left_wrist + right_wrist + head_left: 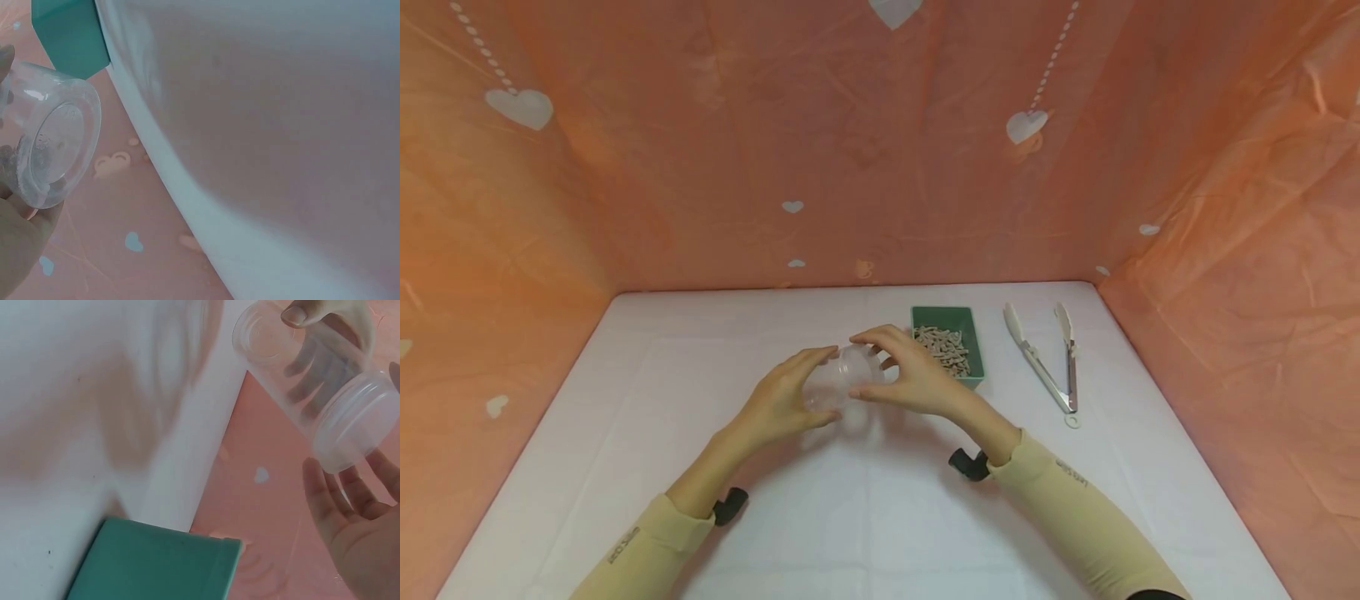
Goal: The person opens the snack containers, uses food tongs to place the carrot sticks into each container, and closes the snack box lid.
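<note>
A clear plastic jar (281,378) with a translucent screw lid (359,422) is held on its side above the table, between both hands. My left hand (782,400) grips the jar's body, its thumb (303,312) on one side and its fingers showing through the clear wall. At the other end, my right hand (913,375) has thumb and fingers curved around the lid, fingertips right at its rim. In the left wrist view, the jar's round base (59,144) faces the camera.
Just beyond my right hand stands a green rectangular tub (947,317) filled with small greyish-brown sticks (946,350). Spread tongs (1048,375) with pale tips lie to its right on the white-covered table (625,500). Pinkish-orange sheets (865,150) hang around the back and sides.
</note>
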The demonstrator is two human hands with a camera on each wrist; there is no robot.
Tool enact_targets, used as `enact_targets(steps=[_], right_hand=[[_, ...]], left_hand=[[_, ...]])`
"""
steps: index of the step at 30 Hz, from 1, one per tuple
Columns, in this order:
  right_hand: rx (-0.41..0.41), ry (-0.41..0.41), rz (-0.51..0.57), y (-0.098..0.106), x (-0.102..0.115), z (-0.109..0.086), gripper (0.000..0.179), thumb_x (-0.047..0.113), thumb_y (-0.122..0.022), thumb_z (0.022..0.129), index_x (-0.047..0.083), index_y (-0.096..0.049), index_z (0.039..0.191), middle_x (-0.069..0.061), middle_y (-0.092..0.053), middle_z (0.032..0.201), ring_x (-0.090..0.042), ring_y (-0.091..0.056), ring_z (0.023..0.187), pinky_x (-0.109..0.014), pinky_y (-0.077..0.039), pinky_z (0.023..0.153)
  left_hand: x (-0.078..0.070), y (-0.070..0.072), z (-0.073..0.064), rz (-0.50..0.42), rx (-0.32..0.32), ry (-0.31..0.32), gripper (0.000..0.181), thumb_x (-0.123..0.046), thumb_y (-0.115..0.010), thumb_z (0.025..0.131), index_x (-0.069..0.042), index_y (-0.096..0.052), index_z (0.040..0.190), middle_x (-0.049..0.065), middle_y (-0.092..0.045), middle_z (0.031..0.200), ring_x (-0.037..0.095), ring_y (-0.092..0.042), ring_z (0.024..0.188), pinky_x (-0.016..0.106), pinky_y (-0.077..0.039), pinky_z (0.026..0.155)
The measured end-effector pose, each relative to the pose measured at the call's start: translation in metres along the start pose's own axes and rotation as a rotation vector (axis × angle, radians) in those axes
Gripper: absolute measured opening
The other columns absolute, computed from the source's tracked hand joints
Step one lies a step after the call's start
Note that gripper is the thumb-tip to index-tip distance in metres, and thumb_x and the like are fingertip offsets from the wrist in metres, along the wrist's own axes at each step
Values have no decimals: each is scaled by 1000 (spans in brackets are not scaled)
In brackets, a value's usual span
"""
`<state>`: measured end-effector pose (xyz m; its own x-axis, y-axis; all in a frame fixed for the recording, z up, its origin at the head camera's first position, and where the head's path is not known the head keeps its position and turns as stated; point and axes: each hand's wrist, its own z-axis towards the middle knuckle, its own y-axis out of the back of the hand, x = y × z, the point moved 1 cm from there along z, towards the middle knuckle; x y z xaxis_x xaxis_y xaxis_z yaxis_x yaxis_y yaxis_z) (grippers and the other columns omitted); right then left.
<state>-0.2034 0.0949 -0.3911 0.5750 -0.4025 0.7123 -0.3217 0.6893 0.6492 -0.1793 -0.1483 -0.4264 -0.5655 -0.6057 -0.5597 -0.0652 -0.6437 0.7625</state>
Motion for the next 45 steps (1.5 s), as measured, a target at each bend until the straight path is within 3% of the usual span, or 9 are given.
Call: enact_targets(steps=[6, 19, 24, 29, 34, 40, 45], right_hand=[[24, 77, 12, 3, -1, -1, 67, 19, -88, 85, 7, -58, 144, -8, -55, 143, -24, -56, 125, -44, -57, 100], [77, 198, -19, 9, -2, -1, 66, 10, -87, 83, 10, -60, 143, -4, -54, 150, -21, -45, 144, -45, -40, 121], [52, 150, -2, 7, -4, -2, 74, 16, -88, 84, 9, -53, 149, -4, -49, 155, -24, -45, 144, -48, -44, 117], [-17, 28, 23, 2, -4, -2, 78, 23, -90, 84, 7, -50, 149, -9, -52, 146, -27, -56, 125, -44, -58, 99], [-27, -46, 0, 0, -3, -1, 73, 26, -90, 84, 8, -56, 145, -9, -57, 137, -23, -58, 112, -35, -62, 89], [-15, -48, -26, -1, -4, -2, 70, 28, -89, 85, 8, -58, 144, -7, -57, 134, -23, -58, 111, -31, -61, 88], [-11, 2, -3, 0, -6, -2, 69, 24, -89, 84, 8, -58, 144, -8, -56, 137, -23, -56, 113, -42, -61, 91]], left_hand=[[0, 0, 0, -5, 4, 0, 89, -23, -96, 74, -6, -51, 149, 9, -62, 142, 33, -60, 129, 57, -53, 104], [0, 0, 0, -18, 4, -7, 89, -22, -97, 74, -8, -51, 149, 9, -62, 141, 33, -60, 128, 57, -53, 104], [1, -1, 0, -19, 4, 1, 89, -23, -96, 75, -8, -51, 150, 8, -62, 141, 32, -59, 130, 57, -52, 105], [1, -1, 0, -11, -1, 1, 90, -25, -96, 75, -7, -50, 150, 9, -62, 140, 33, -60, 129, 57, -53, 104], [0, -1, 0, -8, 0, 2, 90, -25, -96, 75, -8, -50, 150, 9, -62, 140, 34, -60, 128, 58, -54, 103], [-1, -1, -1, -6, 3, 7, 90, -25, -96, 75, -8, -50, 150, 9, -62, 141, 33, -59, 129, 57, -53, 105], [-1, -1, -1, -6, 2, 7, 90, -24, -96, 74, -8, -50, 150, 9, -62, 141, 33, -59, 129, 57, -53, 105]])
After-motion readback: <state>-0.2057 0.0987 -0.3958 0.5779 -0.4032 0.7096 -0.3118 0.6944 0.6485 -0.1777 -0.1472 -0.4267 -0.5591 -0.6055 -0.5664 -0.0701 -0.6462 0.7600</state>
